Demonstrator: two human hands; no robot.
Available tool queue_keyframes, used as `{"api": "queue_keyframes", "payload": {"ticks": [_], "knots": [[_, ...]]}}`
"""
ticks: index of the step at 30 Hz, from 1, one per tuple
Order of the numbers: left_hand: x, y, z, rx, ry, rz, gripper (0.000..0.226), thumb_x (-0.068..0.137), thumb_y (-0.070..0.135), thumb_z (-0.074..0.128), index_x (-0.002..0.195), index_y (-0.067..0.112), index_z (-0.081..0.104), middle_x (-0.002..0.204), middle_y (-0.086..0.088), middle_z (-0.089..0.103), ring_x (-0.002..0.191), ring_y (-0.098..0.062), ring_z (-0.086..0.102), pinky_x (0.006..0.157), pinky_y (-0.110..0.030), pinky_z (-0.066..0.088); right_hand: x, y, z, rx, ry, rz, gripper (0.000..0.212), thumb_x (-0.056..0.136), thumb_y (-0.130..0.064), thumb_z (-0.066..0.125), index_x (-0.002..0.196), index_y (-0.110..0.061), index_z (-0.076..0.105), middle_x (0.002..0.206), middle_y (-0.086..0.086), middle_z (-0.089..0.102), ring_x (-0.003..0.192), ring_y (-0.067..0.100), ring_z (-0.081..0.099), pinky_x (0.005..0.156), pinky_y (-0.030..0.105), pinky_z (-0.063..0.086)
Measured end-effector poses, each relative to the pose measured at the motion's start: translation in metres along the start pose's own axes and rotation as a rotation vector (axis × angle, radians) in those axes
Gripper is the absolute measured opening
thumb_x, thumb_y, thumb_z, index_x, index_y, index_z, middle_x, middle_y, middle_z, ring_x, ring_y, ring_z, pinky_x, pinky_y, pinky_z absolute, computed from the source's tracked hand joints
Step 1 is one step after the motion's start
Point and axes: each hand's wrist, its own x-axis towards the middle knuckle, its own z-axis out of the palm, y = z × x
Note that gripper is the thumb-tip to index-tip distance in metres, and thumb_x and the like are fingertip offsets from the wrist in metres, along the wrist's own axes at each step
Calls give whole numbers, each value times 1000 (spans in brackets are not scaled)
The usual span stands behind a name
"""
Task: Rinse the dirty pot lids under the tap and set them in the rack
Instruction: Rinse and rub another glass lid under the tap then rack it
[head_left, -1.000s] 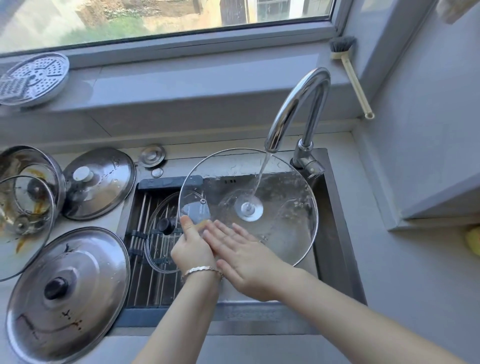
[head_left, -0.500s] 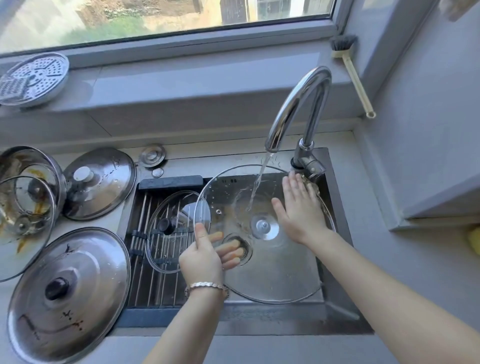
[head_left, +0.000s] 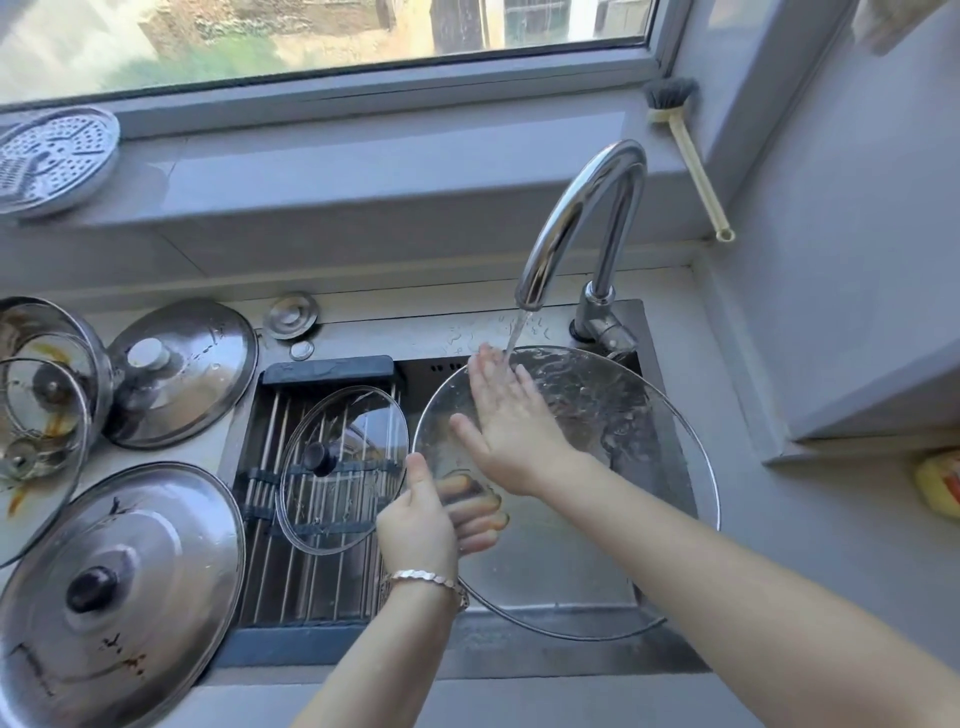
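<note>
At a kitchen sink (head_left: 519, 660) below one window (head_left: 311, 41): rinsing one big glass lid (head_left: 623, 441) under the running tap (head_left: 582, 208).
Held over the basin, gripped at its near-left rim by the left hand (head_left: 421, 525), pressed on by the flat, spread right hand (head_left: 509, 431). On the rack (head_left: 291, 587), one small glass lid (head_left: 353, 499); on the counter (head_left: 210, 460), two steel ones, a big steel lid (head_left: 119, 587) and a smaller steel lid (head_left: 182, 374), plus one stained glass lid (head_left: 36, 441).

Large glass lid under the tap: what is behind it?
Through the large glass lid, fingers of the left hand and the sink show. The right hand covers part; what lies behind it is hidden.
</note>
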Motion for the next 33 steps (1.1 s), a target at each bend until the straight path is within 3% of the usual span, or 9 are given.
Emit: {"api": "queue_keyframes", "payload": {"ticks": [3,5,11,14,20,24,26,30,33], "knots": [[5,-3,-4,15,47,24,56,95,45,38,64,4,62,43,-12,63,36,-25,61,30,-26,46,-11,-18,14,11,-15,-281,63,98,-40,22,147,-15,-7,152,-2,-20,137,6,-21,113,26,-17],[7,-2,-8,31,35,44,59,94,46,36,65,2,62,43,-15,63,36,-26,61,29,-26,46,-7,-8,12,-21,15,-294,63,97,-43,20,147,-17,-8,147,-6,-23,137,5,-21,110,23,-20],[13,3,-23,42,96,135,58,93,49,34,78,-2,56,48,-14,65,40,-25,63,33,-23,49,-4,56,10,-56,86,320,68,97,-48,14,146,-10,-13,155,7,-19,142,16,-19,116,37,-12],[14,2,-20,54,108,146,56,93,48,36,77,-2,57,46,-13,65,38,-24,62,32,-22,47,0,47,15,39,110,459,71,96,-50,15,145,-8,-13,155,10,-19,142,18,-20,113,38,-15],[17,-3,-8,10,136,110,61,92,50,37,60,5,63,44,-16,63,38,-28,62,32,-28,49,17,-22,12,59,77,-58,64,98,-42,17,146,-13,-13,154,3,-21,140,10,-22,110,29,-20],[35,3,-15,42,256,209,53,89,54,40,61,17,64,58,1,66,65,-21,67,61,-29,52,-16,-35,16,-19,28,-419,58,100,-33,23,146,-15,-6,148,-3,-22,136,8,-26,110,25,-22],[41,7,-22,11,237,230,55,89,57,37,67,16,65,65,-3,69,71,-21,68,65,-28,53,-37,-31,21,-56,-27,-542,57,99,-30,26,147,-16,-2,148,-5,-16,137,11,-23,111,26,-22],[45,18,-28,-65,111,283,66,90,58,30,81,2,63,60,-13,70,55,-27,69,42,-23,52,-66,18,24,-48,-61,-586,51,97,-31,19,147,-19,14,152,-7,-1,142,13,-9,116,30,-12],[44,28,-27,-45,153,353,59,90,54,37,80,2,62,51,-9,68,44,-22,65,36,-21,49,-79,58,29,205,126,-258,37,96,-17,38,130,-12,53,148,1,35,141,14,21,117,39,15]]}}
